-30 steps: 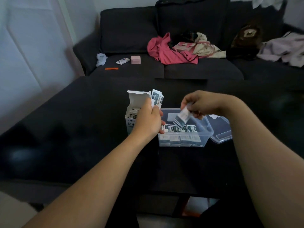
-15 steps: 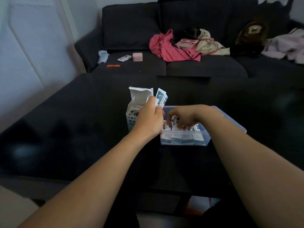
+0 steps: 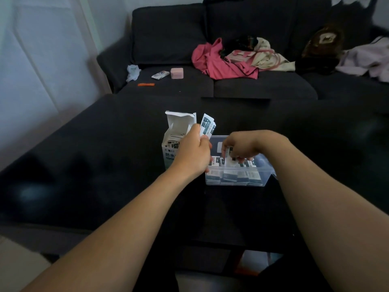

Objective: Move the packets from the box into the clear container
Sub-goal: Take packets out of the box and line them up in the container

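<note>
A: Left hand [image 3: 192,153]?
B: I see its fingers pinching packets [image 3: 208,127] upright, above the box [image 3: 175,142].
A: Right hand [image 3: 240,145]?
B: Fingers curled into the clear container [image 3: 237,179] on stacked packets; grip unclear.

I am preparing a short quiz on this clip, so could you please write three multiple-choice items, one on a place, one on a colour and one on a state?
1. Where is the right hand?
A. Down inside the clear container
B. On the sofa
C. Inside the white box

2. What colour is the small block on the sofa seat?
A. Green
B. Pink
C. Black

3. How is the white box beside the container?
A. Taped shut
C. Lying flattened
B. Upright with its top flap open

Answers:
1 A, its fingers reach among the packets in the container.
2 B, it shows pale pink against the dark cushion.
3 B, the flap stands up and packets show inside, while the left hand holds a few packets next to it.
</note>
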Tool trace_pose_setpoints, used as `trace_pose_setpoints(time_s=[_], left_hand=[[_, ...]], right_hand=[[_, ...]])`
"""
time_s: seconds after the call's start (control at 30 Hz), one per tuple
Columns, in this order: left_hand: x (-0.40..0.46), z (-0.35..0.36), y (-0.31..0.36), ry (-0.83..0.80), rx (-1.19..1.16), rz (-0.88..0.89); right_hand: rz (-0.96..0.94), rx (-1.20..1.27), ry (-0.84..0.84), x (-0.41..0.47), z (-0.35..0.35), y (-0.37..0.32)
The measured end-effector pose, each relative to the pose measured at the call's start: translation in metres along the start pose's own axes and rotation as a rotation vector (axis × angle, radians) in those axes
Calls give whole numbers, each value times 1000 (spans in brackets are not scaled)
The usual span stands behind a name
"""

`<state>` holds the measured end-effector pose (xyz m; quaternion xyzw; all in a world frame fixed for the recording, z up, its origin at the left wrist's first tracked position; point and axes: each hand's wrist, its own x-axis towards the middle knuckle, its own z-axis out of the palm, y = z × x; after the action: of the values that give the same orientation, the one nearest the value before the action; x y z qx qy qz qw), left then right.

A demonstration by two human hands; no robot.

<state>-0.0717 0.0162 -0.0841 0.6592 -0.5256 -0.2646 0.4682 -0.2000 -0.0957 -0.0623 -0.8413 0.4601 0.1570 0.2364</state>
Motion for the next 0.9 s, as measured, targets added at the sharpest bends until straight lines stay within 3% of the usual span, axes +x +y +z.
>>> trace_pose_setpoints(time_s=[0.13, 0.33, 0.7, 0.9], left_hand=[[1, -1, 2, -12, -106, -52], [1, -2, 11, -19, -506, -272], [-4, -4, 19, -23, -573, -346], [-7, -9, 24, -58, -808, -465]], right_hand=[[-16, -10, 23, 6, 11, -1], [-27, -25, 135, 6, 21, 0], [5, -1, 155, 8, 24, 0], [-8, -16, 184, 10, 26, 3]])
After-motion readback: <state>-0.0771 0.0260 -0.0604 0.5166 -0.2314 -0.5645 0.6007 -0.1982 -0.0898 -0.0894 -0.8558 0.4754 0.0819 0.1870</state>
